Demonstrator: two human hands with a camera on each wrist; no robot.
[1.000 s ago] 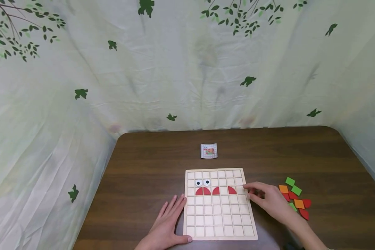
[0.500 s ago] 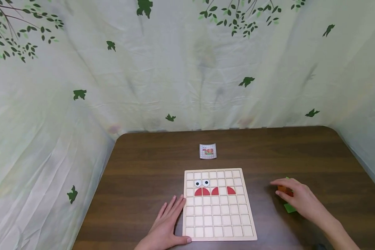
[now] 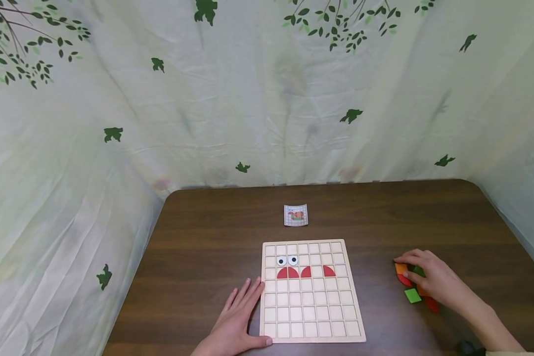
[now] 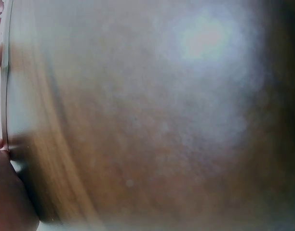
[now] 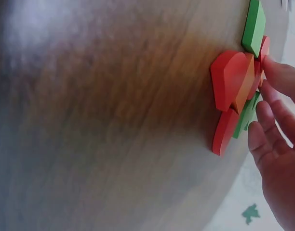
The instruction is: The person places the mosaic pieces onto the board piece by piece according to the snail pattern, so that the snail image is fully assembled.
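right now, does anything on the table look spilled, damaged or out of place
Nothing visible looks spilled or damaged. The loose coloured tiles right of the grid board lie jumbled at mixed angles, unlike the red quarter-circle tiles set squarely in its cells.

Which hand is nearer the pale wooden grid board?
Left. The left hand touches the left edge of the wooden grid board; the right hand is to its right, at the red, orange and green tiles.

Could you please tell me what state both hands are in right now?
Left hand: open, touching the grid board.
Right hand: at the coloured pieces; cannot tell if it grips one.
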